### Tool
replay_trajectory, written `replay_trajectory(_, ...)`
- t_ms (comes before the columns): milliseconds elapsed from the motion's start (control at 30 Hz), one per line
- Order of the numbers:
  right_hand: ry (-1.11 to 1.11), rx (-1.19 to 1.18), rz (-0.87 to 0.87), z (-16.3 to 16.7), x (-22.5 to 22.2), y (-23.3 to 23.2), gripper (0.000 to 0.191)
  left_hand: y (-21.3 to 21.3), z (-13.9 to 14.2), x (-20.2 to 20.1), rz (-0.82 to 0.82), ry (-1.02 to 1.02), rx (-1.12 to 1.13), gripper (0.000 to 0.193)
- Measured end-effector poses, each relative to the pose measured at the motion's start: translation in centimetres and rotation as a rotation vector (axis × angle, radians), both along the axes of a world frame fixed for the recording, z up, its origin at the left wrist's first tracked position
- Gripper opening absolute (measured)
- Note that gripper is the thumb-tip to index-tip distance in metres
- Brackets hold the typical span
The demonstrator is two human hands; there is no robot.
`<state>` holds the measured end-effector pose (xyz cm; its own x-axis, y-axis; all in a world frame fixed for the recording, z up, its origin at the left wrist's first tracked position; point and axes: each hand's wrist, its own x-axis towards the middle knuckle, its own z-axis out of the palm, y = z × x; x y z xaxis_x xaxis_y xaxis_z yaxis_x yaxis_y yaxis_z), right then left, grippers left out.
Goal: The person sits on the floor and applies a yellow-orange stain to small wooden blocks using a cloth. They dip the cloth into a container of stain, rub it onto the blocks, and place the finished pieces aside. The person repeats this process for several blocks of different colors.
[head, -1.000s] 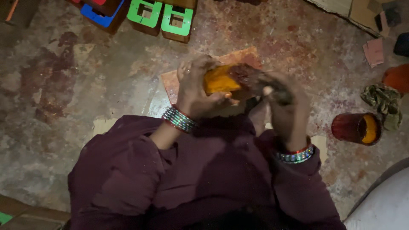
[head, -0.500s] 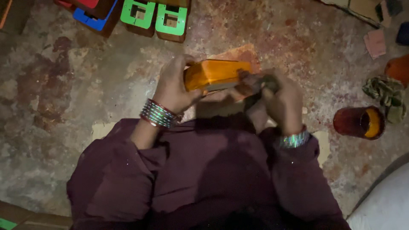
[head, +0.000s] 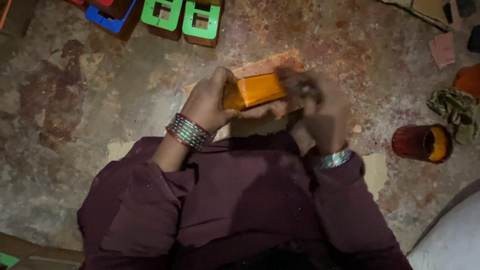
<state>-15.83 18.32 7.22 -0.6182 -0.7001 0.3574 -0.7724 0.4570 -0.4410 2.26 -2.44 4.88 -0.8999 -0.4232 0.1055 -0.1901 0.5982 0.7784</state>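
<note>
Rectangular block (head: 256, 90): orange-yellow, glossy, even coat.
Flat board (head: 270, 65) beneath it: pale orange-brown, plain.
Bangle stack, left wrist (head: 187, 131): green and silver bands, red edging.
Bangle stack, right wrist (head: 335, 159): silver-green, red rim.
Long-sleeved garment (head: 240, 200): dark maroon-purple, plain.
Square frames at 12 o'clock (head: 201, 20): bright green faces, brown sides; neighbour at 11 o'clock (head: 107, 17): blue.
Round pot at 3 o'clock (head: 422, 144): dark red outside, yellow-orange inside.
Crumpled rag at 2 o'clock (head: 455, 112): olive-green, streaked.
Floor (head: 75, 100): mottled grey with reddish-brown stains.
</note>
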Motion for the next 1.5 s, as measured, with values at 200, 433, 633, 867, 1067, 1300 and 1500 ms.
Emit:
replay_trajectory(200, -0.236, -0.1, -0.202, -1.9, -5.3, 1.9, 0.035, 0.5, 0.0, -0.4, 0.068, 0.003, -0.448, 0.044)
replay_trajectory(433, -0.162, -0.172, -0.109, -2.3, -5.4, 2.1, 0.031, -0.6, -0.8, 0.5, 0.305, -0.112, -0.294, 0.048)
replay_trajectory(633, -0.273, -0.113, 0.013, -1.2, -3.0, 1.5, 0.032, 2.1, -3.4, -1.7, 0.181, -0.21, 0.135, 0.049)
replay_trajectory(867, -0.295, -0.169, 0.043, -1.7, -3.9, 1.3, 0.028, 3.9, -6.2, -2.8, 0.339, -0.143, 0.209, 0.064)
replay_trajectory(1067, -0.348, -0.23, -0.02, -3.3, -6.3, 2.1, 0.031, 4.1, -8.7, -4.1, 0.283, -0.064, 0.308, 0.07)
replay_trajectory(1300, -0.387, -0.232, -0.013, -5.2, -8.8, 2.1, 0.03, 0.9, -7.4, -5.9, 0.254, 0.045, 1.307, 0.051)
replay_trajectory(1500, -0.697, -0.3, -0.149, -5.4, -10.1, 2.3, 0.037, -1.3, -7.1, -4.2, 0.469, -0.02, 0.54, 0.043)
